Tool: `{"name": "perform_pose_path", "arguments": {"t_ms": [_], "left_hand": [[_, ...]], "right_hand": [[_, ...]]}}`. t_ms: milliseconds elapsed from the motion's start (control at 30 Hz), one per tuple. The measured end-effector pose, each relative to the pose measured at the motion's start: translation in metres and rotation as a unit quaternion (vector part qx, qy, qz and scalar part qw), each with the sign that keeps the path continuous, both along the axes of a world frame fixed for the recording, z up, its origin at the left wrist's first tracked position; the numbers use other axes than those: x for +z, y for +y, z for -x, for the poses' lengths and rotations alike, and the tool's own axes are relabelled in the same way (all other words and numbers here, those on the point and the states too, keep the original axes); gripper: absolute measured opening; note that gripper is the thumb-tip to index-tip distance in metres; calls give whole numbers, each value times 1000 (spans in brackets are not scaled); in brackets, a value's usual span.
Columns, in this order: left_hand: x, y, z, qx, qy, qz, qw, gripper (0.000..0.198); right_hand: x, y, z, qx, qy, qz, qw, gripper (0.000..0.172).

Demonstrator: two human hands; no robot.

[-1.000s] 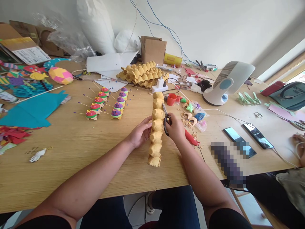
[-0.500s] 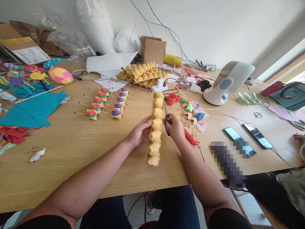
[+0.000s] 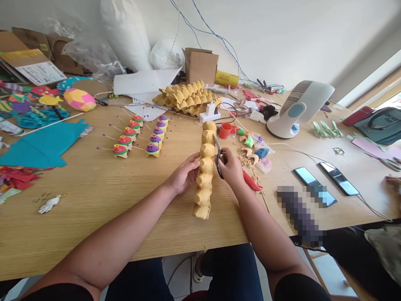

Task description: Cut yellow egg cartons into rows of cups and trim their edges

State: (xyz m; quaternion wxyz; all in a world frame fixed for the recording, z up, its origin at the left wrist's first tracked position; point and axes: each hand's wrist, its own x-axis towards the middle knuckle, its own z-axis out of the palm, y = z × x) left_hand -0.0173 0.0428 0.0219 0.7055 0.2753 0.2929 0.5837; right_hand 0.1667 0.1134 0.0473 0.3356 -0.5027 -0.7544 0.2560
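A long strip of yellow egg carton (image 3: 205, 180), a single row of several bumps, is held lengthwise above the table by my left hand (image 3: 184, 174), which grips its left side. My right hand (image 3: 231, 167) is closed round the handles of black scissors (image 3: 220, 164). The blades point up and away, lying along the strip's right edge near its far half. To the left stand two rows of decorated egg-carton pieces: a red and green row (image 3: 128, 136) with thin pins sticking out, and a purple row (image 3: 157, 136).
Beyond the strip are stacked yellow egg trays (image 3: 188, 98), a white power socket (image 3: 209, 113) and a red cup (image 3: 224, 130). Right of my right hand lie a red knife-like tool (image 3: 251, 180), shavings and clay bags. A white fan (image 3: 297, 109) and two phones (image 3: 315, 187) stand farther right.
The scissors have tilted slightly, their tips shifting a little left against the strip's edge. The strip has moved very slightly; both hands keep their hold.
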Motion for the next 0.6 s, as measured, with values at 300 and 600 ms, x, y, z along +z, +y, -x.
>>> {"name": "perform_pose_path", "arguments": {"t_ms": [300,600], "left_hand": [[-2,0,-1,-4,19,-3,1000,45],[-2,0,-1,1,9,0,1000,42]], "right_hand": [[3,0,-3,-19,-51,1,999,32],[3,3,-6,-20,-40,0,999,31]]}}
